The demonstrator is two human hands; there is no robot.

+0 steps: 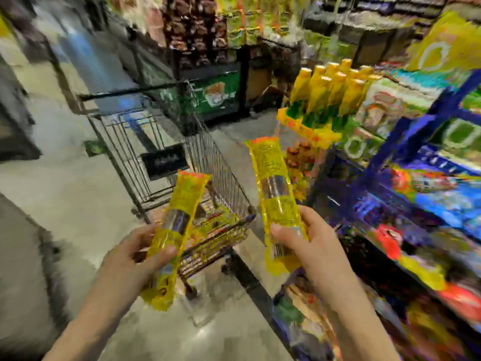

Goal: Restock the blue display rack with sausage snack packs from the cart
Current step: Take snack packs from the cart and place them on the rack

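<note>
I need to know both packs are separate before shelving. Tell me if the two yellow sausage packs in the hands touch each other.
Apart. The head view shows the left pack and the right pack with the cart visible between them.

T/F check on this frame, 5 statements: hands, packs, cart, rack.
1. Each hand holds a yellow pack. True: the left hand grips the left pack, the right hand grips the right pack.
2. The cart is right of the blue rack. False: the cart stands to its left.
3. Yellow packs already hang on the rack. True: a row of hanging packs shows at its near end.
4. The cart is empty. False: yellow packs in the cart lie inside.
5. Both packs touch each other. False: they are apart.
</note>
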